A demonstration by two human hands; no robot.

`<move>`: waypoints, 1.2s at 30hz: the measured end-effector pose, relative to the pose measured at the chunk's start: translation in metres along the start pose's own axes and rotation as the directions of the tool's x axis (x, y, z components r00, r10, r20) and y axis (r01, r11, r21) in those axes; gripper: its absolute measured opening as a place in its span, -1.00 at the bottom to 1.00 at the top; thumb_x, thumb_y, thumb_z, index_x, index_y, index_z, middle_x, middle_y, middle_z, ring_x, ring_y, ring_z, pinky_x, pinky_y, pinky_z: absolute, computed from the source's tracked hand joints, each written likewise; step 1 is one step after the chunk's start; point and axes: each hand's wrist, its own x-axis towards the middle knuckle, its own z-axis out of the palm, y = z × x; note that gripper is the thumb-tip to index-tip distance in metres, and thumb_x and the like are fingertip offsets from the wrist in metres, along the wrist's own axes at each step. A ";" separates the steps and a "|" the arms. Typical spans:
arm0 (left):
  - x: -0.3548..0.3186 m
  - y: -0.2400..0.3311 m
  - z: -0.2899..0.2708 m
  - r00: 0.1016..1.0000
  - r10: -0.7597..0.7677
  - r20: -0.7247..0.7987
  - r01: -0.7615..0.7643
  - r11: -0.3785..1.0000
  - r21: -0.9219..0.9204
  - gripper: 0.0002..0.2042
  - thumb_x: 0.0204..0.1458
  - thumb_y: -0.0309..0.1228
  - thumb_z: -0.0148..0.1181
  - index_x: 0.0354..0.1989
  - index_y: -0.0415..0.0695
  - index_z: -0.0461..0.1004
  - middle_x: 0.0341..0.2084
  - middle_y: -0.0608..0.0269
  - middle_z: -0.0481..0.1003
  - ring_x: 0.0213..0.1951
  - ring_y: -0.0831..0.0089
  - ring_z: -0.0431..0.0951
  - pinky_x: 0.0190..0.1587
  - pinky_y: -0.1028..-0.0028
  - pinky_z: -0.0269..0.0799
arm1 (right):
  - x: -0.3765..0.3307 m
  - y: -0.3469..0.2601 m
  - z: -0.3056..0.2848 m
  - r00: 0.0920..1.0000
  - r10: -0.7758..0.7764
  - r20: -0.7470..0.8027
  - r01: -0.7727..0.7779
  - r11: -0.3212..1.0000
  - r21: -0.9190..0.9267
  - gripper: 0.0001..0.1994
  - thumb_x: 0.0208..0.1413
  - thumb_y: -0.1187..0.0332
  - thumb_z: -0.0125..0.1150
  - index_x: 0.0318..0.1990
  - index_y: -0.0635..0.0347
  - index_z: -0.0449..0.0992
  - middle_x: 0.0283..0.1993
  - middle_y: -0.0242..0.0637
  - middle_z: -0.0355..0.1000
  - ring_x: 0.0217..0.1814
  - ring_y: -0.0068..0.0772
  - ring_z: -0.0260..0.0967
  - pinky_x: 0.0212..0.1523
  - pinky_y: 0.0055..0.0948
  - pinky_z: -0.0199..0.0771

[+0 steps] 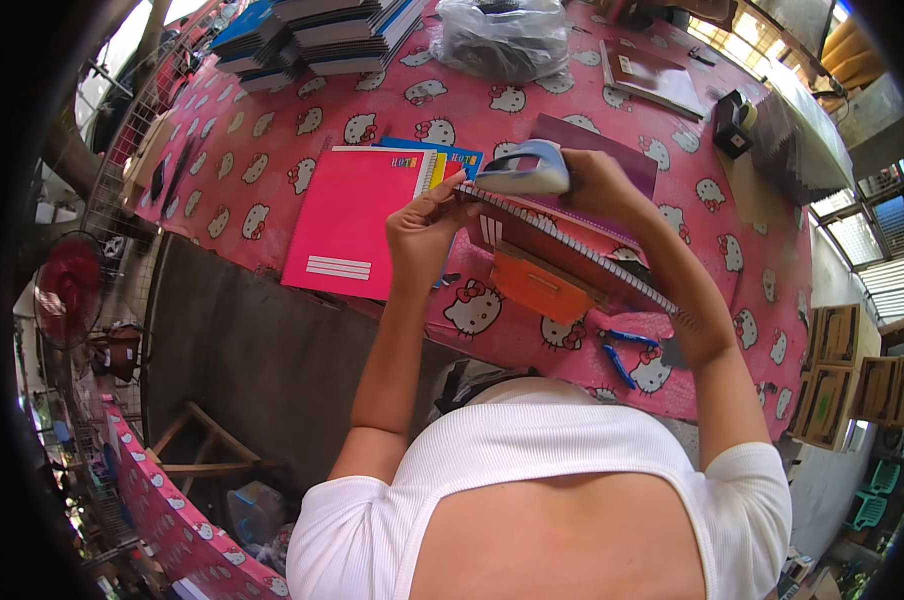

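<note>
A dark red spiral-bound notebook (562,262) is held up at a tilt, its coil edge running along the top. The fingers of my left hand (429,222) pinch its far left corner, by the end of the coil. Wrapped in my right hand (602,185) is a blue and pale grey handheld tool (527,170) with a loop-like opening; its exact kind I cannot make out. The tool's tip meets the coil end close to my left fingertips. Below the notebook shows an orange flat piece (542,285). Blue-handled pliers (627,350) lie opened on the table near me.
Left of my hands, a pink notebook (357,225) overlaps blue and yellow ones. A purple notebook (612,150) lies beyond my right hand. Stacked books (342,35), a plastic bag (502,40), a brown notebook (652,75) and a black tape dispenser (734,125) stand farther back.
</note>
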 end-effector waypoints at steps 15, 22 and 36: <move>-0.005 0.154 0.057 0.603 0.781 0.164 -0.796 0.602 0.065 -0.76 -0.20 -0.60 0.40 -0.36 -0.22 0.46 -0.35 0.12 0.55 -0.37 0.47 0.55 -0.27 0.58 0.50 | -0.254 0.081 0.070 0.793 0.466 -0.393 -0.532 0.843 -0.073 -0.25 -0.23 0.01 0.41 0.12 0.20 0.28 0.19 -0.04 0.23 0.29 0.00 0.09 0.22 -0.03 0.11; -0.064 0.079 0.051 0.586 0.379 0.717 -0.711 0.665 0.229 -0.84 -0.20 -0.61 0.33 -0.40 -0.19 0.54 -0.35 0.17 0.60 -0.30 0.26 0.59 -0.20 0.43 0.49 | -0.259 0.003 0.129 0.823 0.232 -0.518 -0.464 0.801 -0.378 -0.46 -0.05 0.13 0.30 0.05 0.22 0.36 0.04 -0.05 0.32 0.14 0.00 0.24 0.16 -0.18 0.21; -0.093 0.023 0.056 0.810 0.383 0.444 -0.508 0.836 0.207 -0.83 -0.23 -0.75 0.27 -0.41 -0.28 0.54 -0.36 0.11 0.54 -0.37 0.38 0.60 -0.37 0.54 0.55 | -0.217 -0.095 0.037 0.916 0.297 -0.268 -0.151 0.878 0.455 -0.65 -0.06 0.33 0.33 -0.11 0.27 0.48 -0.26 -0.20 0.43 -0.24 -0.27 0.42 -0.18 -0.39 0.43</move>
